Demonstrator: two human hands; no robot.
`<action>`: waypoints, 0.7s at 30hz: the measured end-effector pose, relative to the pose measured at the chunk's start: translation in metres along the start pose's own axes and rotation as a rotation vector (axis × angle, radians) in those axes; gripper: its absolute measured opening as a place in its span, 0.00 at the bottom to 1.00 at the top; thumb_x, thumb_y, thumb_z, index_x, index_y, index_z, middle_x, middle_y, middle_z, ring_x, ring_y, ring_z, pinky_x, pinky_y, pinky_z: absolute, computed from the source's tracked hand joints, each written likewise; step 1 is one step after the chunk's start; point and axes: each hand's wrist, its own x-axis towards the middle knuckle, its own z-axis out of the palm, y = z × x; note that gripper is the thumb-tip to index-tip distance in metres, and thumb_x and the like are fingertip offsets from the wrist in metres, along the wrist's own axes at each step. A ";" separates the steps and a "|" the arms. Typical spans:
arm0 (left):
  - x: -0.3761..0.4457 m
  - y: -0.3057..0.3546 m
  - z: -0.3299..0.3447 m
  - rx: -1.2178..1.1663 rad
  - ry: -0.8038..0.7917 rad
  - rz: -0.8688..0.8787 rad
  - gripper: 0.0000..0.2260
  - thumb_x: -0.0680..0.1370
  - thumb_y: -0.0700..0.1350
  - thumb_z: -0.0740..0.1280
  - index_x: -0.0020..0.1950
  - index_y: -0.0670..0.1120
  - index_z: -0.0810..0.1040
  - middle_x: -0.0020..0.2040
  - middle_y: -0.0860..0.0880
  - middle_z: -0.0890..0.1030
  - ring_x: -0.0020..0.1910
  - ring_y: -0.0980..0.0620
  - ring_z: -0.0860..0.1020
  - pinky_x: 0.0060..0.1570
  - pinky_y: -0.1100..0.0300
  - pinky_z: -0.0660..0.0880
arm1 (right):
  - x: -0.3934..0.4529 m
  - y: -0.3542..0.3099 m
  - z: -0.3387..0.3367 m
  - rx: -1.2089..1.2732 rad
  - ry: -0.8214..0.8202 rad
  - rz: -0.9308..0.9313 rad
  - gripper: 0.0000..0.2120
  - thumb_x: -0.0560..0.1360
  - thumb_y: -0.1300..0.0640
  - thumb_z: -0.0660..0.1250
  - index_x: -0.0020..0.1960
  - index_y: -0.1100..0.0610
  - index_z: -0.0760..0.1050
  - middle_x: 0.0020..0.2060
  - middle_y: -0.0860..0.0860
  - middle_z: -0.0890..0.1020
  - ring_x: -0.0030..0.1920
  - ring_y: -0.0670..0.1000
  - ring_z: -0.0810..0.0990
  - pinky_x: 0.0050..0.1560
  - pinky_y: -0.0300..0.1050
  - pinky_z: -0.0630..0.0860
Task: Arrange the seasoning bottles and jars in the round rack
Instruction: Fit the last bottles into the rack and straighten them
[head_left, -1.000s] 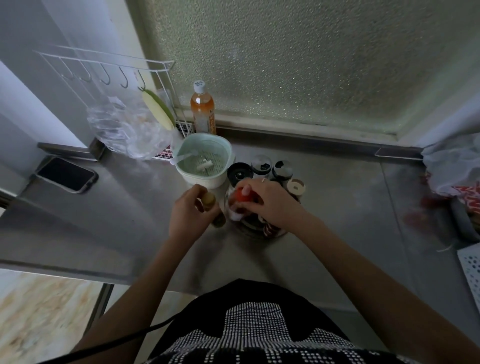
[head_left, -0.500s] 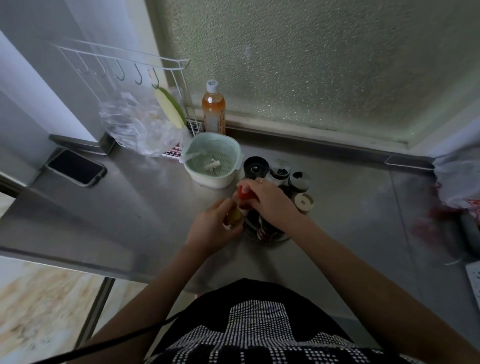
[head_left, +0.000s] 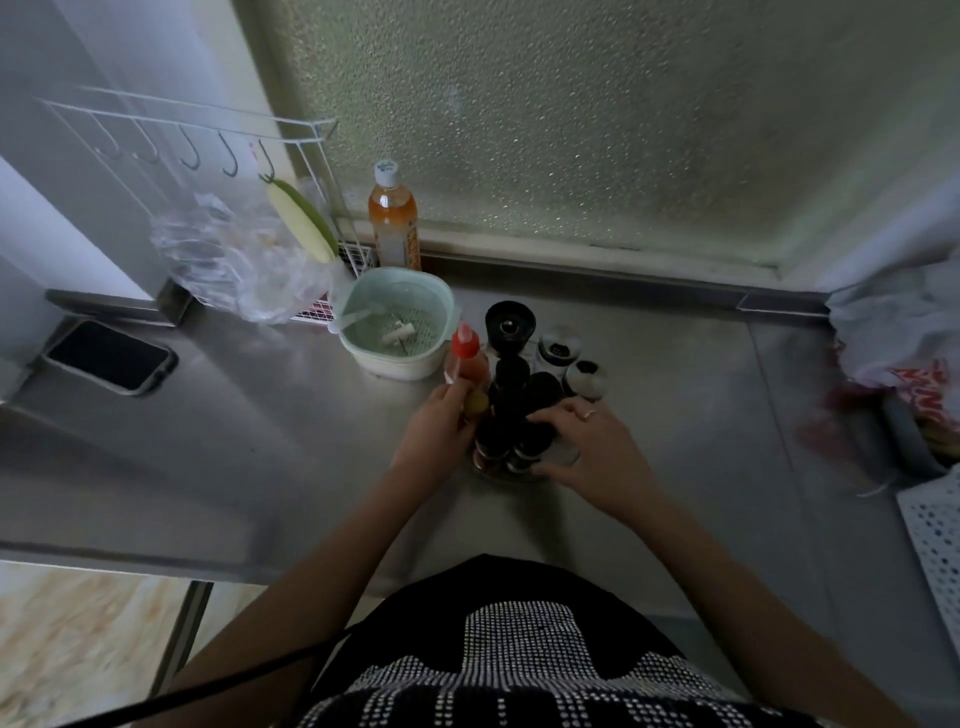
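The round rack (head_left: 491, 469) stands on the steel counter with several dark-capped jars (head_left: 511, 374) in it. A red-capped sauce bottle (head_left: 466, 352) stands upright at the rack's left side. My left hand (head_left: 439, 436) is closed on a small yellow-capped jar (head_left: 475, 401) right beside that bottle, fingertips touching it. My right hand (head_left: 589, 449) curls around a clear jar (head_left: 563, 453) on the rack's right side. Behind the rack are a black grinder (head_left: 510, 325) and two pale-lidded jars (head_left: 558, 347) (head_left: 585, 376) on the counter.
A mint strainer bowl (head_left: 395, 322) sits just behind-left of the rack, an orange drink bottle (head_left: 393, 218) by the window. At left are a phone (head_left: 109, 356), a wire hook rack (head_left: 208, 130) and a plastic bag (head_left: 234, 254). Bags (head_left: 904, 332) lie far right.
My right hand let go of the red-capped bottle, which now stands at the rack's left, and moved to the rack's right side. My left hand with the yellow-capped jar moved closer to the rack.
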 end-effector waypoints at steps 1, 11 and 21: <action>0.002 0.001 0.001 -0.006 -0.006 -0.007 0.16 0.73 0.40 0.66 0.60 0.43 0.71 0.55 0.37 0.77 0.48 0.37 0.79 0.46 0.46 0.78 | 0.003 -0.004 0.004 -0.060 0.028 0.000 0.24 0.67 0.47 0.73 0.61 0.50 0.73 0.55 0.52 0.77 0.54 0.56 0.74 0.55 0.50 0.72; 0.010 -0.009 0.010 -0.103 -0.074 -0.094 0.18 0.72 0.38 0.67 0.61 0.44 0.70 0.51 0.42 0.79 0.43 0.42 0.80 0.41 0.63 0.67 | 0.017 -0.018 0.008 -0.396 0.110 -0.002 0.20 0.71 0.59 0.65 0.62 0.50 0.68 0.57 0.54 0.74 0.57 0.58 0.71 0.55 0.52 0.66; 0.004 -0.026 0.008 -0.064 -0.119 -0.057 0.20 0.68 0.36 0.72 0.56 0.35 0.70 0.51 0.36 0.78 0.48 0.38 0.78 0.42 0.56 0.72 | 0.000 -0.014 0.013 -0.291 0.118 -0.091 0.11 0.66 0.55 0.73 0.46 0.55 0.75 0.42 0.57 0.77 0.44 0.59 0.77 0.48 0.52 0.73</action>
